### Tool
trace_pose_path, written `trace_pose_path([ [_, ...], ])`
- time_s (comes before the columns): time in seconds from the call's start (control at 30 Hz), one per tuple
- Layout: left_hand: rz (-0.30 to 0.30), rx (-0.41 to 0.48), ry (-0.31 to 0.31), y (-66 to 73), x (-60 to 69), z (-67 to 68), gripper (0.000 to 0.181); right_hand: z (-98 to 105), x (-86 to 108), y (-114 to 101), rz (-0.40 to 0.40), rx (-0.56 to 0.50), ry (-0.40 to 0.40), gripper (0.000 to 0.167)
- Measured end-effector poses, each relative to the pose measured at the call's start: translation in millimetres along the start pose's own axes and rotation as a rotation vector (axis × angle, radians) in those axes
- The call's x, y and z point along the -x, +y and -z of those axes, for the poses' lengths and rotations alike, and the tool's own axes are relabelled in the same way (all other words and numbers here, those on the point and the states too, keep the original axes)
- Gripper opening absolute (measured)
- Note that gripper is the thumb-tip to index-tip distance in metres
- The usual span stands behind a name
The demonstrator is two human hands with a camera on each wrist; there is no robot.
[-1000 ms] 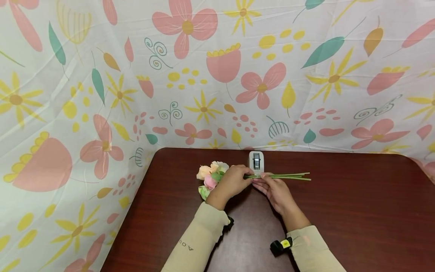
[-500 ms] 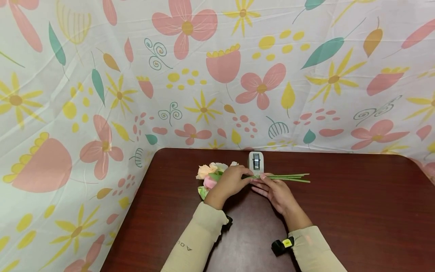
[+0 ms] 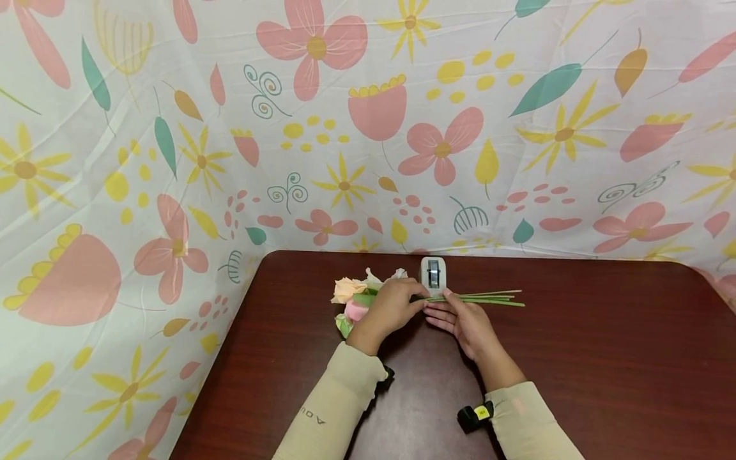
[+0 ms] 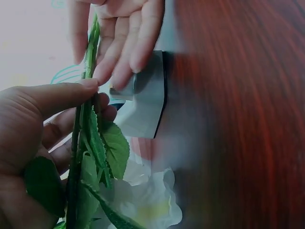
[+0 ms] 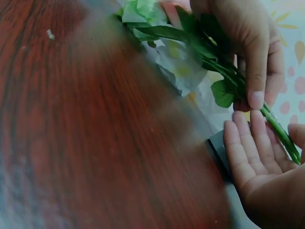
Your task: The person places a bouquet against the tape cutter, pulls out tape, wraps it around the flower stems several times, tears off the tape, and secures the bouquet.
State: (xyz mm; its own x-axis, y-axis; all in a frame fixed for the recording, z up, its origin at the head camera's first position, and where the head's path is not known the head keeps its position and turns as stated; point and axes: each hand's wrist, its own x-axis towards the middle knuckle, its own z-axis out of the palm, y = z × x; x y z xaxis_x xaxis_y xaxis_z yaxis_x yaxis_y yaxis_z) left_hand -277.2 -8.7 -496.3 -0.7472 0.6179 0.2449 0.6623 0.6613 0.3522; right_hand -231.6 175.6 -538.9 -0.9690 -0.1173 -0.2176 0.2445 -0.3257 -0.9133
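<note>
My left hand (image 3: 391,310) pinches a bundle of green flower stems (image 3: 489,298) just below the blossoms (image 3: 351,291), which are peach, pink, white and pale green. In the left wrist view, thumb and fingers close on the stems (image 4: 90,62) above serrated leaves (image 4: 114,148). My right hand (image 3: 470,326) lies against the bundle, palm up; in the right wrist view its fingers (image 5: 257,143) are nearly straight, with the thumb apart from them. Right behind the hands stands a white tape dispenser (image 3: 434,273), whose grey side (image 4: 145,114) shows in the left wrist view.
The dark red-brown table (image 3: 604,345) reaches back to a flower-printed cloth (image 3: 506,191), which also hangs along the left side. Black straps with small devices (image 3: 476,416) are on both wrists. A small pale scrap (image 5: 50,34) lies on the table in the right wrist view.
The stem ends have shifted slightly, and the blossoms have turned a little, with more white petals visible. My right thumb has lifted slightly. My left hand keeps its pinch in nearly the same place.
</note>
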Motion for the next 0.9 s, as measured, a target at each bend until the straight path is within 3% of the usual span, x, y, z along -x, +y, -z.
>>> trace_pose_path([
  [0.3,-0.013,-0.064,0.038,1.7,-0.8,-2.5,0.011,-2.1,1.3,-0.5,-0.004,0.044,0.025,0.058],
  [0.7,-0.02,-0.032,0.033,4.9,1.1,-1.1,0.007,2.1,2.1,-0.3,0.006,-0.054,-0.014,0.021],
  [0.9,0.002,0.013,0.014,5.1,1.2,-0.6,0.005,4.1,4.0,-0.6,0.008,-0.082,-0.035,0.019],
])
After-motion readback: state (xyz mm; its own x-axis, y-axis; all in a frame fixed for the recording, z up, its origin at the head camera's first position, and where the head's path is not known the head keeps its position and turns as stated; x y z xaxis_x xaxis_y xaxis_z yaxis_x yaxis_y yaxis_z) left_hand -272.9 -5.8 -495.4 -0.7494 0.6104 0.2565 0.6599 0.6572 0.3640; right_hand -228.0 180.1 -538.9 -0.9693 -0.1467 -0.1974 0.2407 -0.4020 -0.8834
